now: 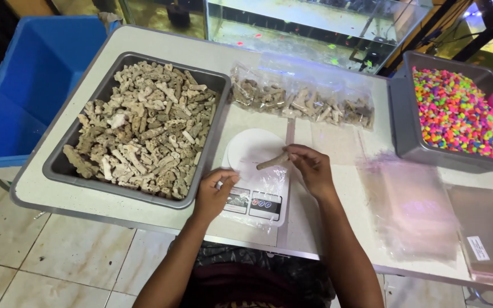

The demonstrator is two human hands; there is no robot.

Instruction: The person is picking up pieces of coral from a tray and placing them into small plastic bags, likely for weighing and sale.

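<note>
My right hand pinches a pale, finger-shaped coral piece and holds it over the round white platform of a small kitchen scale. My left hand rests on the scale's front left corner, by its plastic-covered display, fingers curled and holding nothing that I can see. To the left, a grey metal tray is heaped with dry coral pieces.
Clear bags filled with coral pieces lie behind the scale. A grey tray of multicoloured gravel stands at the right, with a stack of empty clear bags before it. A blue bin is off the table's left edge; aquariums stand behind.
</note>
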